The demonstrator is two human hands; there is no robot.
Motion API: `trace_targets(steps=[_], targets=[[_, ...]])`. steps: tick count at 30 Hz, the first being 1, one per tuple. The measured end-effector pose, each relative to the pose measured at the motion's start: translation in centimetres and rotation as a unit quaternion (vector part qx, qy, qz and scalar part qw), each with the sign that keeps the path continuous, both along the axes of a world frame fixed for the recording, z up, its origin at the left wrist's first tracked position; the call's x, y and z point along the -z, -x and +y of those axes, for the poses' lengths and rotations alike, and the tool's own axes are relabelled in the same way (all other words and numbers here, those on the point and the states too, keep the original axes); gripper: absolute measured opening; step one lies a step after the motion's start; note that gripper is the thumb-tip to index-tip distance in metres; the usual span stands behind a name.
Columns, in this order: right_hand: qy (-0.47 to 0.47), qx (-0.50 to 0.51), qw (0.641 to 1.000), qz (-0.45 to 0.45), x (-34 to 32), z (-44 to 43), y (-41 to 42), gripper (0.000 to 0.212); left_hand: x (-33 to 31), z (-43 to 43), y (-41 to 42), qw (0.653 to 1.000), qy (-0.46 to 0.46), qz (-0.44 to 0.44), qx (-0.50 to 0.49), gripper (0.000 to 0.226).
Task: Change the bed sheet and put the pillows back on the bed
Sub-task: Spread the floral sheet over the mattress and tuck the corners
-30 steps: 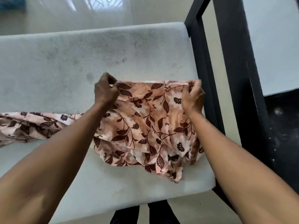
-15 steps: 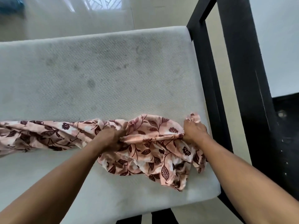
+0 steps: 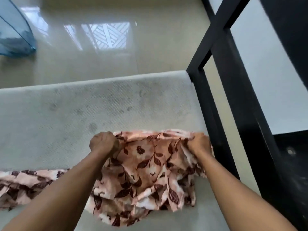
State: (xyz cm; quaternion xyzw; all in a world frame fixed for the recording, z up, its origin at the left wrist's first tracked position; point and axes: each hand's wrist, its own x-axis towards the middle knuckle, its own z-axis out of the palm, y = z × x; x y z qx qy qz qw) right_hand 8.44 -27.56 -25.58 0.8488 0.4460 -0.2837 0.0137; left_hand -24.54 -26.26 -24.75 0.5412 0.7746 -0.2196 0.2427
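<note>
A pink bed sheet [image 3: 150, 165] printed with dark brown leaves lies bunched across the near part of a bare, stained grey mattress [image 3: 83, 105]. My left hand [image 3: 104, 143] grips the sheet's upper edge in a fist. My right hand [image 3: 199, 144] grips the same edge near the mattress's right side, holding it stretched and lifted between both hands. The rest of the sheet trails to the left in a rumpled band [image 3: 25, 184]. No pillows are in view.
A black bed frame [image 3: 230, 97] stands along the mattress's right side, with a pale wall behind it. A glossy beige floor [image 3: 100, 47] lies beyond the mattress. A blue translucent object [image 3: 15, 35] sits at the far left on the floor.
Both hands have raised the sheet's edge from the mattress and pushed it forward, spreading the fabric between them. My view has tilted up, showing more floor.
</note>
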Motion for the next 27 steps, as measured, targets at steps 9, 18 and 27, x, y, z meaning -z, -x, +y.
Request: trace_targets(steps=[9, 18, 27], targets=[[-0.143, 0.191, 0.969, 0.062, -0.8, 13.6, 0.1, 0.03, -2.2, 15.5, -1.6, 0.963, -0.229, -0.121, -0.077, 0.028], [-0.231, -0.04, 0.97, 0.063, -0.5, 15.7, 4.0, 0.078, -1.0, 14.4, -1.5, 0.889, -0.325, -0.318, 0.053, 0.119], [-0.159, -0.12, 0.973, 0.114, 9.8, -11.3, 7.3, 0.049, 7.6, -17.0, -3.4, 0.921, -0.332, -0.194, 0.057, 0.032]])
